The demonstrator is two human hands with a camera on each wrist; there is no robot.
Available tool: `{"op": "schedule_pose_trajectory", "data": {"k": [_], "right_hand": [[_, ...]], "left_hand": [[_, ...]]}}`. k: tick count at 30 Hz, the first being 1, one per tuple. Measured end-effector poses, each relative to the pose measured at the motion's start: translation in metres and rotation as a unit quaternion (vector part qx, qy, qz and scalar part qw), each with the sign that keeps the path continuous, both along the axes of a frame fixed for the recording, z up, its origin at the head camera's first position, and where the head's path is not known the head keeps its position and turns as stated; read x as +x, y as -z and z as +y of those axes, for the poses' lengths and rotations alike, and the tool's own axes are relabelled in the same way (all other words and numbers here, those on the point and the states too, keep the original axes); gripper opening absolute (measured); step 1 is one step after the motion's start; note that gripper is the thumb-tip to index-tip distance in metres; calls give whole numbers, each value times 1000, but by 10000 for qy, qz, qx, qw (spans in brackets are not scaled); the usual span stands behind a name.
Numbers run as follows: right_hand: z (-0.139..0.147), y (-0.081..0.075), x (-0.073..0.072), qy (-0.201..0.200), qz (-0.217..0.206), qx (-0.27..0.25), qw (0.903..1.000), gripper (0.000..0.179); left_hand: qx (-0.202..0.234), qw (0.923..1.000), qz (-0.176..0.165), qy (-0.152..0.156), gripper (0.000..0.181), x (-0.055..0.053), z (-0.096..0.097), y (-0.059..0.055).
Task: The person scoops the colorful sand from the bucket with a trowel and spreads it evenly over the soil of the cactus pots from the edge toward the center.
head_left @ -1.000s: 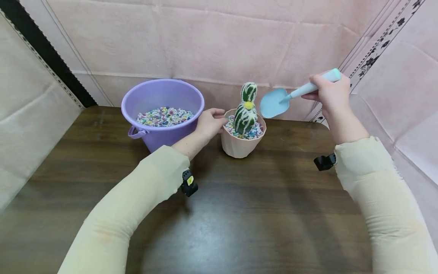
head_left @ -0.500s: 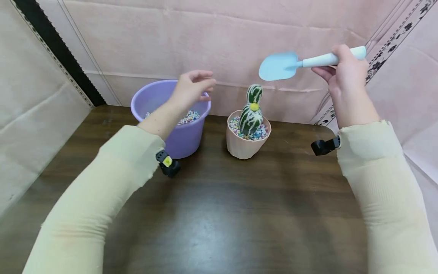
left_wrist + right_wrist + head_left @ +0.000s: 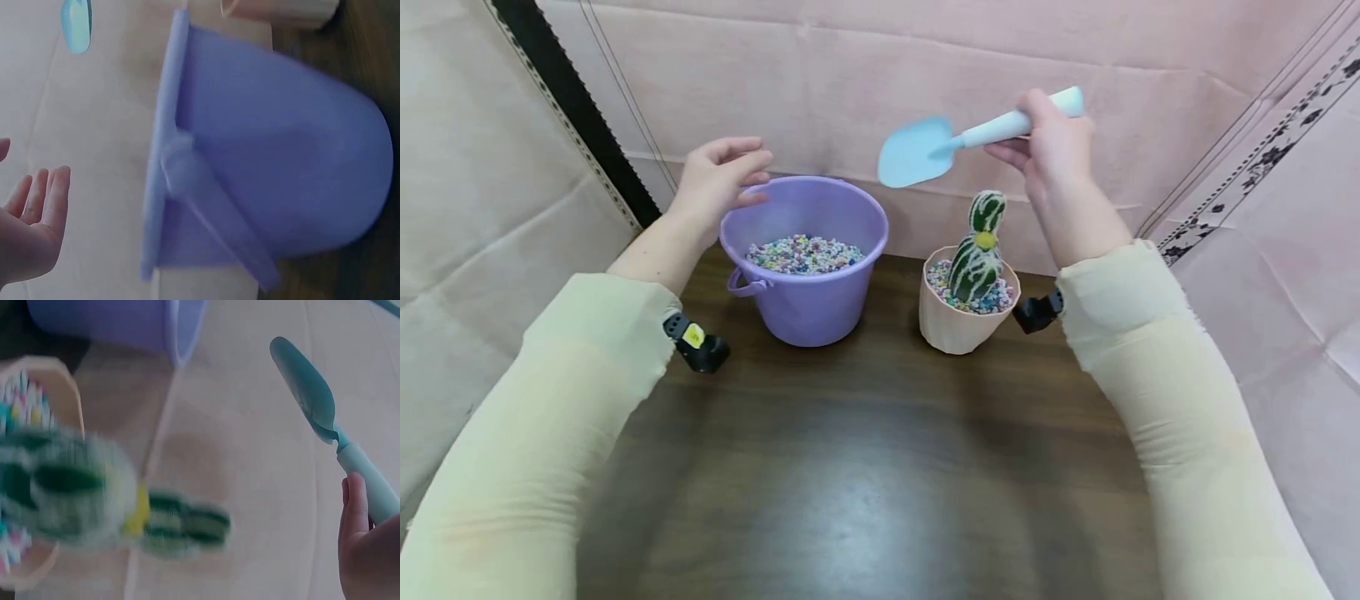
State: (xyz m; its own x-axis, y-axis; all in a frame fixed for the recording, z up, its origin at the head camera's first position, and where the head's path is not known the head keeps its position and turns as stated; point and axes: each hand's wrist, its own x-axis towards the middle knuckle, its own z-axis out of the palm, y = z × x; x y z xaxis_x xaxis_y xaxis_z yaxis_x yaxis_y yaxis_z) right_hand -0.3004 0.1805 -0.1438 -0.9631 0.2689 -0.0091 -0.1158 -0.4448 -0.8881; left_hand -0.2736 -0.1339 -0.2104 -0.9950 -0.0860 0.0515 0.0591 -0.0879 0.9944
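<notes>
My right hand (image 3: 1056, 146) grips the handle of a light blue trowel (image 3: 917, 152), held up in front of the back wall. The trowel's blade points left, between the bucket and the pot and higher than both. Below it stands a pale pink flowerpot (image 3: 955, 332) with a green-and-white striped cactus (image 3: 976, 271), a yellow flower on it, set in small coloured pebbles. Over the left rim of a purple bucket (image 3: 816, 312) hovers my left hand (image 3: 718, 179), fingers loosely bent and holding nothing. Multicoloured pebbles (image 3: 805, 254) lie inside the bucket. In the left wrist view the fingers (image 3: 57, 197) are apart from the bucket.
Bucket and pot stand side by side near the back edge of a dark wooden table (image 3: 850, 467). Pale pink cloth (image 3: 850, 83) hangs behind it and at both sides. The bucket's handle (image 3: 747, 287) hangs down at its left.
My left hand has let go of the flowerpot's rim and moved left across the bucket. The right hand has raised the trowel, then brought it left toward the bucket. The view has shifted slightly.
</notes>
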Motion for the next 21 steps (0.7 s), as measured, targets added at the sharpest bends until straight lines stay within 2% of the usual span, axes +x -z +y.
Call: {"op": "schedule_pose_trajectory", "data": {"k": [2, 6, 10, 13, 15, 17, 19, 21], "right_hand": [[-15, 6, -1, -109, 0, 179, 9998, 14], [-44, 21, -5, -277, -102, 726, 9969, 13], [-67, 42, -9, -390, -133, 1727, 9841, 12], [-78, 61, -13, -438, -45, 2643, 9634, 13], [-84, 73, -16, -390, -63, 3148, 9483, 15], [-88, 83, -18, -253, -233, 3708, 9281, 16], [-92, 93, -20, -171, -396, 4059, 9129, 15], [-96, 101, -21, -85, -531, 4505, 8912, 16]], "left_hand": [[-92, 9999, -36, -99, 52, 0, -8, 4], [-559, 9973, -269, -383, 55, 0, -20, 12], [-1064, 9902, -582, -686, 56, 1, -26, 23], [-1264, 9860, -714, -815, 57, 1, -28, 32], [-1310, 9854, -779, -765, 57, 2, -27, 38], [-1369, 9850, -866, -601, 57, 3, -25, 44], [-1396, 9851, -940, -350, 58, 4, -22, 50], [-1409, 9848, -1010, -126, 57, 5, -20, 55]]}}
